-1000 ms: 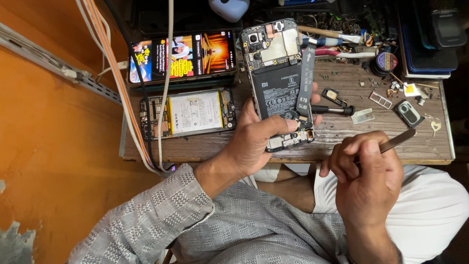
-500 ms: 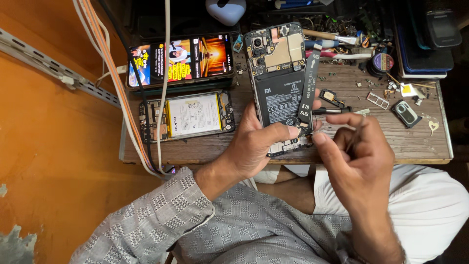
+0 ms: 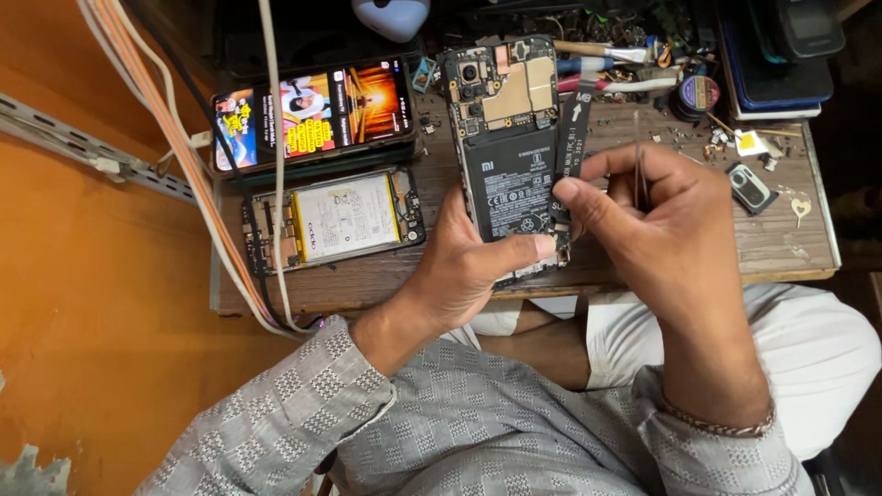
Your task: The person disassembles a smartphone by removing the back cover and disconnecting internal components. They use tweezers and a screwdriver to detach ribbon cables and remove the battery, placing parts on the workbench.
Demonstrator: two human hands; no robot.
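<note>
Right hand (image 3: 675,234) has closed in on the phone (image 3: 510,156), pinching tweezers (image 3: 639,174) beside its flex strip (image 3: 571,138); left hand (image 3: 478,266) clamps the phone's lower end, bench (image 3: 781,243) centre. Steadier grip helps. Second phone (image 3: 335,220) at nine o'clock.

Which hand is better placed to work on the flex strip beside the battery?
Right hand: its fingers pinch the black flex strip. The left hand is busy gripping the opened phone.
</note>
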